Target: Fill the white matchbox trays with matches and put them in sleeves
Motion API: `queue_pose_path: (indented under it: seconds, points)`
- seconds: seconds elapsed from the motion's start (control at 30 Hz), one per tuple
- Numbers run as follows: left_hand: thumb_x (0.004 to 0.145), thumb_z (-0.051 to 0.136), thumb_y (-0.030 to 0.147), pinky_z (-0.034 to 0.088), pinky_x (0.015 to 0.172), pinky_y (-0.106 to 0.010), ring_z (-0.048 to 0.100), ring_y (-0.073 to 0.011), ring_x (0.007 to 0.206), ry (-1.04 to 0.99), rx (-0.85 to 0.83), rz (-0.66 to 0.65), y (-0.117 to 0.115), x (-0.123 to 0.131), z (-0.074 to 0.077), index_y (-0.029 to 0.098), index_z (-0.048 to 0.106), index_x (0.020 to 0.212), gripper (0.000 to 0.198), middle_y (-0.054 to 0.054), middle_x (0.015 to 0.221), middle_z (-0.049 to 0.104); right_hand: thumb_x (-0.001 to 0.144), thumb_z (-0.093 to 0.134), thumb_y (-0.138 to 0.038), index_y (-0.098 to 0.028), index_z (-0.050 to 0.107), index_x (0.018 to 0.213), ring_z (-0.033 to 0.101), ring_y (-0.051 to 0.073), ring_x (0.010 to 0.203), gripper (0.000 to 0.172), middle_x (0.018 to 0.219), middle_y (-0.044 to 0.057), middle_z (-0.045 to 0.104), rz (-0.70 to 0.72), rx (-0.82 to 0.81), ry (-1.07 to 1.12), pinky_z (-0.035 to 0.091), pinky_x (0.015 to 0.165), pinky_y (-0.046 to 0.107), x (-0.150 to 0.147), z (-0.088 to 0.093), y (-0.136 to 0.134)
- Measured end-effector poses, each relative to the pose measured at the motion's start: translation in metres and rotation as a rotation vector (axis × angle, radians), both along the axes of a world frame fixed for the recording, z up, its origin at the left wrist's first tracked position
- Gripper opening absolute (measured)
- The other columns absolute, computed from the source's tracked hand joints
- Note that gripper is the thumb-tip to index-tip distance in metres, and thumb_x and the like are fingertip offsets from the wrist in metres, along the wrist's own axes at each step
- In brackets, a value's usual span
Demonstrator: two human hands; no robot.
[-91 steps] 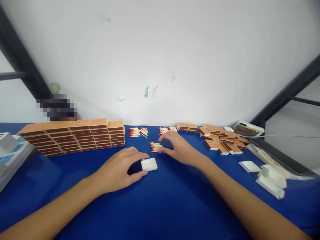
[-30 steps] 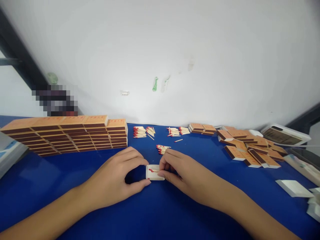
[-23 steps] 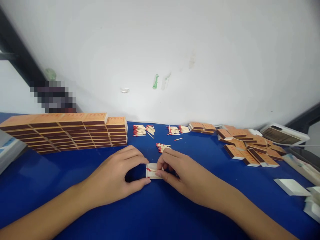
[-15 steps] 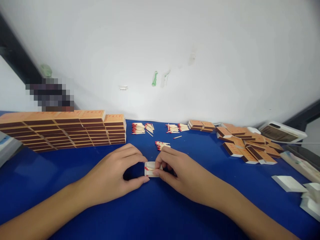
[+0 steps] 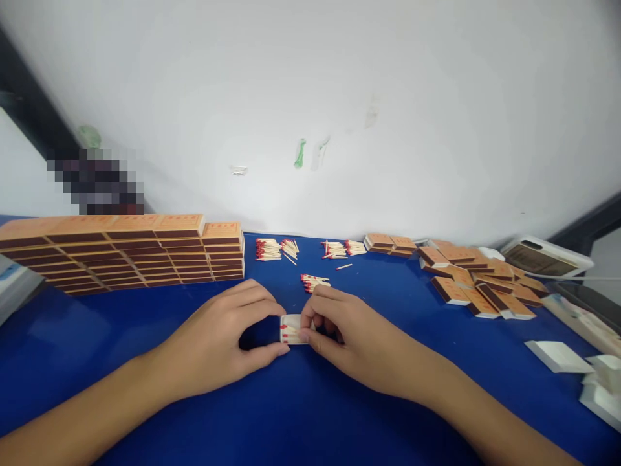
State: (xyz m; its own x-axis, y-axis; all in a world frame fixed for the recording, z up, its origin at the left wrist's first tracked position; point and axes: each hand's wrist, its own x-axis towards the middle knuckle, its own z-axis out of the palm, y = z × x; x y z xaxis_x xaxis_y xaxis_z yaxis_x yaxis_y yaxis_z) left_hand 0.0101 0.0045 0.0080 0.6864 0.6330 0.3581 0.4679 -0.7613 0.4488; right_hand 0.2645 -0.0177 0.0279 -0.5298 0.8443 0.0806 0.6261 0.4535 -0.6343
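A white matchbox tray [image 5: 290, 329] lies flat on the blue tablecloth [image 5: 310, 401], and everything here is placed from it. The left hand [image 5: 228, 336] comes in from the tray's left, with thumb and forefinger clamped on its left end, one at the near edge and one at the far edge. The right hand [image 5: 349, 327] covers the tray's right part, its fingertips drawn together on the matches [image 5: 286, 331] lying inside. Their red heads show at the tray's left end. Just behind the tray lies a small bundle of matches [image 5: 314, 282]. Farther behind it, close to the wall, lie two more match bundles [image 5: 276, 249] and a single loose match [image 5: 344, 266]. Behind and to the left of the tray stands a long stacked wall of orange matchboxes [image 5: 121, 254]. Behind and well to the right of it sprawls a loose heap of matchboxes [image 5: 478, 281], with a phone in a white case [image 5: 546, 257] beyond that heap. Far to the right of the tray lie a few empty white trays [image 5: 557, 356].
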Motion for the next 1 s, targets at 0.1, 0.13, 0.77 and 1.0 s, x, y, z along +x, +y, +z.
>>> queue_pose_path:
  seconds: [0.1,0.13,0.77,1.0]
  points:
    - [0.096,0.076,0.030,0.058,0.089,-0.035,0.067,-0.0220,0.104,0.006,-0.007,-0.001,0.000,0.000,0.000,0.023,0.072,0.116,0.022,-0.005,0.109,0.073,0.100,0.063,-0.014,-0.022,0.065,0.095,0.062,0.016,0.085,0.010,0.100,0.002,0.065,-0.001,-0.002,-0.014,0.048,0.074,0.030,-0.001,0.000,0.000]
    - [0.096,0.076,0.030,0.058,0.089,-0.035,0.067,-0.0222,0.104,0.006,-0.005,-0.001,0.000,-0.001,0.000,0.023,0.072,0.117,0.023,-0.005,0.108,0.073,0.100,0.063,-0.013,-0.022,0.065,0.095,0.062,0.016,0.086,0.010,0.101,0.002,0.065,0.000,0.002,-0.019,0.048,0.074,0.030,0.000,0.000,0.000]
    - [0.097,0.074,0.028,0.056,0.087,-0.035,0.066,-0.0214,0.103,-0.011,0.022,-0.055,0.000,0.000,0.000,0.021,0.072,0.114,0.018,-0.006,0.107,0.072,0.101,0.068,-0.015,-0.019,0.068,0.097,0.060,0.015,0.082,0.006,0.098,0.002,0.064,0.022,0.027,-0.043,0.045,0.070,0.028,-0.006,-0.003,-0.003]
    - [0.097,0.076,0.029,0.056,0.089,-0.035,0.065,-0.0216,0.104,-0.007,0.024,-0.056,0.001,0.000,0.001,0.021,0.071,0.116,0.022,-0.006,0.108,0.073,0.093,0.068,-0.006,-0.018,0.065,0.094,0.055,0.013,0.073,0.012,0.096,0.002,0.062,0.037,0.114,-0.112,0.042,0.064,0.026,0.000,-0.003,0.003]
